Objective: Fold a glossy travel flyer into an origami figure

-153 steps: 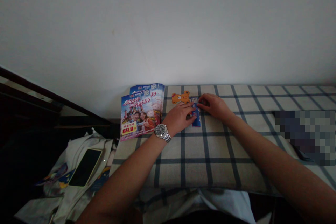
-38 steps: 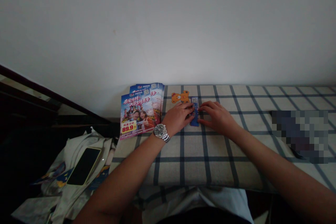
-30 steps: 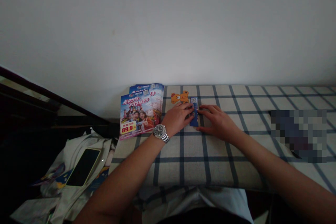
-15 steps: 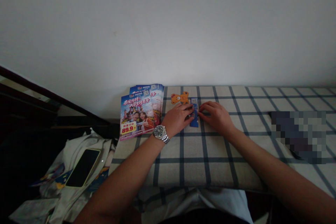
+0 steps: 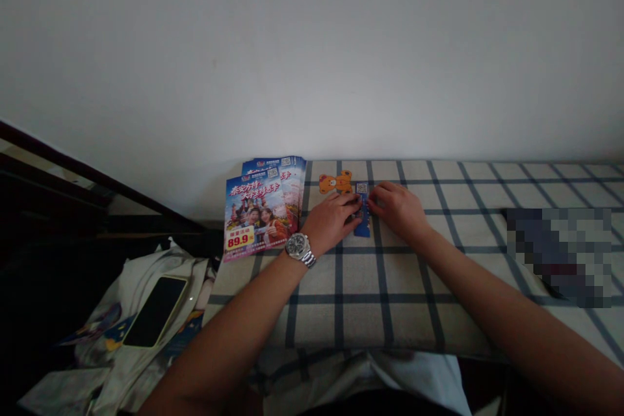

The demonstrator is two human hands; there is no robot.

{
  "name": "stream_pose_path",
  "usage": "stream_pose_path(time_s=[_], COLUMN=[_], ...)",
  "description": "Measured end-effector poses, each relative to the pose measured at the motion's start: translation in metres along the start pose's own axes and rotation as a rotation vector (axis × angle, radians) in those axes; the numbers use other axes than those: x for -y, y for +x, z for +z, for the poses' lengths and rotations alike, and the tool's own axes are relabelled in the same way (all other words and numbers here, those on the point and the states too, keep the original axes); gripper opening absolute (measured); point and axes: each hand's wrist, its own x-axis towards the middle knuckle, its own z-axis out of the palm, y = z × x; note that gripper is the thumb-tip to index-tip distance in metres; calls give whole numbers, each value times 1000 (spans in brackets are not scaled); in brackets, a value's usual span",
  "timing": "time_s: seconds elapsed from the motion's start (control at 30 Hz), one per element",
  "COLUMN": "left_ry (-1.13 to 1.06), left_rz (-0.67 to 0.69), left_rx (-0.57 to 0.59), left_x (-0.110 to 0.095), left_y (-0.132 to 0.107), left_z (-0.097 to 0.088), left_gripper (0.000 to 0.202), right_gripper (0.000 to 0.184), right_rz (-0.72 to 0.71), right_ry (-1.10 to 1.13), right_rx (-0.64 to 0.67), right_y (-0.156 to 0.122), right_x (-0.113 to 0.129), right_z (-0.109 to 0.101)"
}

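Note:
A narrow folded blue leaflet [image 5: 362, 218] with a QR code lies on the checked cloth [image 5: 390, 273]. My left hand [image 5: 331, 220], with a metal watch on its wrist, rests flat on the strip's left side and presses it down. My right hand [image 5: 397, 208] sits on the strip's right side, fingers curled with the tips against its upper edge. An orange bear-shaped cutout [image 5: 335, 182] lies just beyond my left fingers. A stack of colourful flyers [image 5: 263, 208] lies to the left of my left hand.
The white wall rises right behind the cloth-covered surface. A phone [image 5: 156, 311] lies on crumpled bags at the lower left, beside a dark bed frame. A blurred patch covers something at the right [image 5: 558, 253].
My right hand, which lay flat lower along the strip a second ago, has drawn up and curled its fingers at the strip's upper part. My left hand has stayed in place.

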Motion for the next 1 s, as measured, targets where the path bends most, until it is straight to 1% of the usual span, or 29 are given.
stream_pose_path(time_s=[0.1,0.33,0.53,0.67,0.77,0.9,1.0], left_ry=[-6,-4,-16,-15,-14,-21,-17], left_rz=[-11,-9,-14,-20,-22,-24,-31], left_rx=[0,9,12,15,12,10,9], left_x=[-1,1,1,1,1,1,1], left_y=[0,0,1,1,1,1,1], left_z=[-1,0,0,-1,-1,0,1], left_gripper=[32,32,32,32,33,32,32], right_gripper=[11,15,16,16,14,9,5], right_rz=[12,25,51,70,73,35,-7], right_ry=[-14,-18,-14,19,92,197,224], right_rx=[7,-31,-21,-36,-66,-64,-58], right_y=[7,28,39,39,34,26,21], right_x=[-2,-11,-17,-19,-20,-22,-22], right_z=[0,7,11,11,8,6,5])
